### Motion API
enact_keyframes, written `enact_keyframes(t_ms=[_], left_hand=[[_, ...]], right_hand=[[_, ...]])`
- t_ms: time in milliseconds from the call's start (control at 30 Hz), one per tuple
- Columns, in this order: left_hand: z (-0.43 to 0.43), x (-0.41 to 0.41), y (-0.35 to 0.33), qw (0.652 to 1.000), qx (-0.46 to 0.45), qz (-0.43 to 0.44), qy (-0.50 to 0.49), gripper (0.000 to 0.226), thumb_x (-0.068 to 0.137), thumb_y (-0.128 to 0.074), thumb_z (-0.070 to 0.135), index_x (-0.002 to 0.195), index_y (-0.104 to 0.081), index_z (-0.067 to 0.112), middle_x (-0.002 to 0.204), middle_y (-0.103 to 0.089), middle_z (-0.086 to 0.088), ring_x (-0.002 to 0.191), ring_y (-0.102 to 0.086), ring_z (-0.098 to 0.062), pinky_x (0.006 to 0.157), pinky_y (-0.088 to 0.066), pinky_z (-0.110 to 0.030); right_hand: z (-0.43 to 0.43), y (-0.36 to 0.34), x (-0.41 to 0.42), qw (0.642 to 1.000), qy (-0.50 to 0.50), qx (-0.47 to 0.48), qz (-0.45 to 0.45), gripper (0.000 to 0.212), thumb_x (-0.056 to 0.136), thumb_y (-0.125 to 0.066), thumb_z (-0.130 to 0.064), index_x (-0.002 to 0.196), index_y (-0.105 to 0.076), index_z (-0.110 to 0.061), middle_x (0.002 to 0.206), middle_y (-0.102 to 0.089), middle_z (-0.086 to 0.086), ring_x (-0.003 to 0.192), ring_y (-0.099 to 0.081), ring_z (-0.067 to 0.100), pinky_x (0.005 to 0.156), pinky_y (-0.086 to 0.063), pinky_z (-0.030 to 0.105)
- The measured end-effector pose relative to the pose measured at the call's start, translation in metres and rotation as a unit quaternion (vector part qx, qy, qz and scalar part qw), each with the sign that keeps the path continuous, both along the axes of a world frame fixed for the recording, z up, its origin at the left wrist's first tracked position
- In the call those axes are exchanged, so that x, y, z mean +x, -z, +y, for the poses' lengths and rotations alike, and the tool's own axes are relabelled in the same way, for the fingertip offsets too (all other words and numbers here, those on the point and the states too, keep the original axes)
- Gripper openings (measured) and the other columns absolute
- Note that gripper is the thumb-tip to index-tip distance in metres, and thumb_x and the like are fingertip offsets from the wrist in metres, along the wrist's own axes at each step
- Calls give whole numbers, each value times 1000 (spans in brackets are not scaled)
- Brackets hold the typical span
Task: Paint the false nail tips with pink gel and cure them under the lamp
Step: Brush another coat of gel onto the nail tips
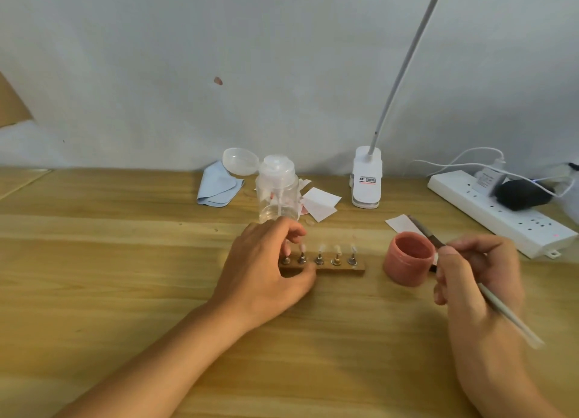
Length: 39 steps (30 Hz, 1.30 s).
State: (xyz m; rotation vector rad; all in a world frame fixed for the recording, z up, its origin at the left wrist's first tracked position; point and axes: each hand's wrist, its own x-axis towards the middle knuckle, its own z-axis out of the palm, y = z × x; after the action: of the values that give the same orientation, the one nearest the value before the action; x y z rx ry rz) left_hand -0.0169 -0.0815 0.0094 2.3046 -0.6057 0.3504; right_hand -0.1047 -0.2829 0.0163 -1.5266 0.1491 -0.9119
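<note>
A person's left hand pinches the left end of a wooden holder, with the row of upright false nail tips just right of its fingers, while the right hand holds a brush pen-style beside the open pink gel pot, which sits to that hand's left, and should probably load little gel and stroke lightly.

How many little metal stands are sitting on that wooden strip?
5 stands in one row along the wooden strip. The leftmost sits by the left hand, whose fingers cover the strip's left end and may hide more.
</note>
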Motion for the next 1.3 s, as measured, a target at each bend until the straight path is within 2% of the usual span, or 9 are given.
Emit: enact_keyframes(t_ms=[133,367,500,600,733,833,967,1133,1300], left_hand=[[-5,-2,-6,983,120,-139,-23,36,79,-65,50,109,-62,30,104,-54,18,96,-45,-8,87,-36,-27],[-17,-5,-9,971,184,-140,-55,23,74,-76,45,92,-65,39,126,-53,13,118,-44,-16,92,-21,-35],[-20,-7,-12,970,187,-146,-61,18,74,-79,40,84,-64,38,129,-53,14,121,-40,-16,93,-19,-37],[-23,-10,-12,966,197,-156,-60,16,76,-79,34,80,-64,35,129,-55,13,120,-45,-19,93,-20,-39],[-23,-17,-15,957,186,-217,-48,13,75,-77,27,78,-65,29,123,-62,10,110,-48,-19,85,-26,-38],[-23,-28,-15,950,147,-274,33,3,81,-67,27,82,-65,26,105,-67,13,93,-52,-13,78,-37,-32],[-21,-41,-5,979,109,-132,111,9,80,-58,42,85,-60,34,78,-52,30,71,-43,12,63,-38,-15],[-18,-31,6,988,41,7,146,22,77,-57,58,93,-64,43,85,-62,20,69,-54,-10,59,-43,-23],[-12,-25,2,977,105,2,185,21,81,-53,59,95,-64,47,99,-55,30,80,-56,-4,63,-37,-16]], right_hand=[[3,-1,0,1000,-3,5,0,21,96,-49,4,88,-49,-16,62,-65,-15,51,-57,-4,52,-43,9],[4,-2,0,1000,19,-16,2,21,95,-54,1,91,-52,-20,73,-67,-18,62,-62,-5,56,-45,5],[-5,-10,3,998,38,-25,-36,20,91,-62,-2,95,-64,-21,84,-69,-8,73,-61,5,65,-48,14],[-17,-16,4,998,52,-31,-35,16,93,-60,-4,92,-63,-19,79,-69,3,70,-62,11,61,-48,18],[-28,-9,5,984,89,-148,48,19,93,-59,-15,80,-54,-28,68,-66,-2,66,-63,20,59,-46,30],[-29,-7,4,972,109,-201,62,17,92,-59,-24,78,-50,-29,66,-64,-5,63,-58,14,59,-44,38],[-29,-7,4,966,119,-222,51,8,85,-52,-29,77,-49,-29,64,-60,-9,65,-58,10,56,-42,31],[-31,0,6,957,106,-256,85,17,90,-57,-20,79,-48,-28,60,-59,-6,60,-55,14,54,-42,39],[-29,2,7,950,100,-276,107,8,87,-52,-31,82,-48,-28,60,-60,-7,57,-54,14,52,-45,46]])
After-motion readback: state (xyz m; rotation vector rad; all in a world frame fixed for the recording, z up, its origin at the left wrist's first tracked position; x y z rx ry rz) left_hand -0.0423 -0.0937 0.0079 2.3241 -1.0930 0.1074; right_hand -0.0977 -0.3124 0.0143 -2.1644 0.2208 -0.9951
